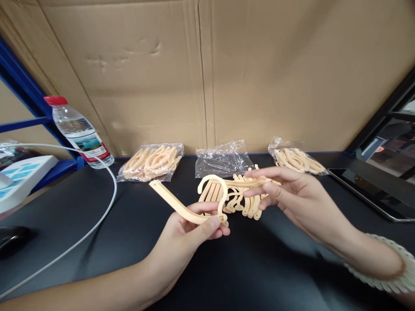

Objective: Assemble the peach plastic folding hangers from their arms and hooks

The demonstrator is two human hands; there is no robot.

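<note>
My left hand (191, 237) pinches a cream plastic hanger arm (173, 201) together with a curved hanger hook (224, 192). Their ends meet between the thumb and fingers, and the hook's bend stands up. In my right hand (301, 196), fingers and thumb close on another slim cream hanger arm (238, 184), which points left past the hook. Behind both hands a pile of loose hanger parts (251, 208), arms and hooks, lies on the black table (246, 268), partly hidden by the held pieces.
Along the cardboard wall (145, 65) lie two clear bags of hanger parts (152, 162) (298, 160) and a crumpled plastic bag (223, 160). A water bottle (81, 134), white cable (113, 190), power strip (29, 177) and mouse (14, 239) are left; a tablet (369, 192) is right.
</note>
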